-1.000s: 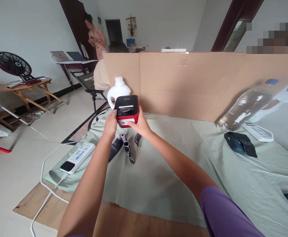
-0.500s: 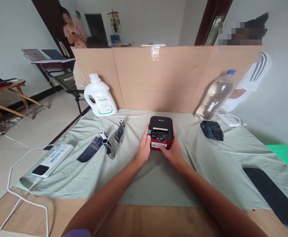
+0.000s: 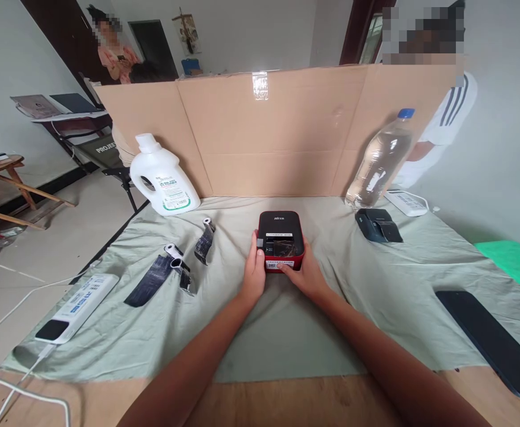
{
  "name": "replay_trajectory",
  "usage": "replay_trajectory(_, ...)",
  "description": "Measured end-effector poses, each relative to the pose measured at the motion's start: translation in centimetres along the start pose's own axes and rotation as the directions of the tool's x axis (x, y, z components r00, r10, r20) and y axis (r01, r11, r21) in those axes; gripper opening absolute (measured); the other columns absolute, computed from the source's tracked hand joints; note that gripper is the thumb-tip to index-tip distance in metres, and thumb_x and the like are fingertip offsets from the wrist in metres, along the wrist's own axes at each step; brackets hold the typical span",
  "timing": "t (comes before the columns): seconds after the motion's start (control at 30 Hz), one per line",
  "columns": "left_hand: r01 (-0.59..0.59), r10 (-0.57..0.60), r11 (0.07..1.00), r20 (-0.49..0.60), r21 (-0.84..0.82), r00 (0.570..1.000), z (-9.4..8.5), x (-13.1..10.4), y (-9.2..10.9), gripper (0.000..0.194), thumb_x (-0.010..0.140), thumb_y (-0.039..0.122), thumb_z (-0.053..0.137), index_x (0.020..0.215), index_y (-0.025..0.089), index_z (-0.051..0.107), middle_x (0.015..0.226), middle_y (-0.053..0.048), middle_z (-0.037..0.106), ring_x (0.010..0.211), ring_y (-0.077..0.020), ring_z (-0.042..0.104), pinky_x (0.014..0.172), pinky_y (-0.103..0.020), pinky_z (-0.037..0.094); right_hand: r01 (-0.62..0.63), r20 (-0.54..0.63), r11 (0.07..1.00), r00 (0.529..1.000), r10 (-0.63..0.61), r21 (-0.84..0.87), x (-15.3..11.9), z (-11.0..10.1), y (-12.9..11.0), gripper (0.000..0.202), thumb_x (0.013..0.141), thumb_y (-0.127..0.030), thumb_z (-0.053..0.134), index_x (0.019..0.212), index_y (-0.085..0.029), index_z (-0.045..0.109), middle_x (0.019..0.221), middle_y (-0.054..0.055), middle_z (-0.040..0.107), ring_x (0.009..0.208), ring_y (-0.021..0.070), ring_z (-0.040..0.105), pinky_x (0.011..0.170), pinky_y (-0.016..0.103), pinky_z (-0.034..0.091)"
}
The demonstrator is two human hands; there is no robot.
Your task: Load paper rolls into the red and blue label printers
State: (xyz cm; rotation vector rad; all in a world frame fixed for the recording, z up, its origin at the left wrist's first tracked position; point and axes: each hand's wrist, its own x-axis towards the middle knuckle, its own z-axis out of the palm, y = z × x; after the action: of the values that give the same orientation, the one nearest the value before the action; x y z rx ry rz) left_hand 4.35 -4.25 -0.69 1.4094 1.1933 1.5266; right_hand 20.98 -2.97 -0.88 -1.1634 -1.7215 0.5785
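Observation:
A black and red box-shaped device (image 3: 280,228), with a white label on its front, is at the middle of the cloth-covered table. My left hand (image 3: 254,270) grips its left side, thumb near the front corner. On the other side my right hand (image 3: 307,270) holds the right front corner, with the thumb across the front label. Left of the hands lie dark curled strips with white rolls (image 3: 205,242), and a longer dark strip (image 3: 151,281). A smaller black device (image 3: 378,225) sits to the right, apart from my hands.
A white jug (image 3: 164,178) and a tilted clear bottle (image 3: 380,160) stand before a cardboard panel (image 3: 264,130). White power bank-like device (image 3: 77,308) with a cable lies left; a dark flat slab (image 3: 491,341) lies right. People are behind the panel.
The camera view has turned slightly, so most things appear shifted left. Both hands still hold the black and red device, whose place on the cloth looks nearly the same.

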Motion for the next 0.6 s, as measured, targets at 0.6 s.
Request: replay_trajectory(0.6, -0.027, 0.027, 0.998, -0.005, 0.057, 1.000, -1.1, 1.0, 0.1, 0.008, 0.097, 0.031, 0.049, 0.101, 0.025, 0.053, 0.153, -0.008, 0.051, 0.149, -0.0227, 0.040, 0.119, -0.043, 0.038, 0.053, -0.038, 0.994, 0.998, -0.049, 0.098, 0.3, -1.2, -0.1, 0.062, 0.105, -0.051, 0.025, 0.161, -0.024, 0.029, 0.165, 0.005, 0.033, 0.154, 0.0230, 0.028, 0.129, 0.050, 0.021)
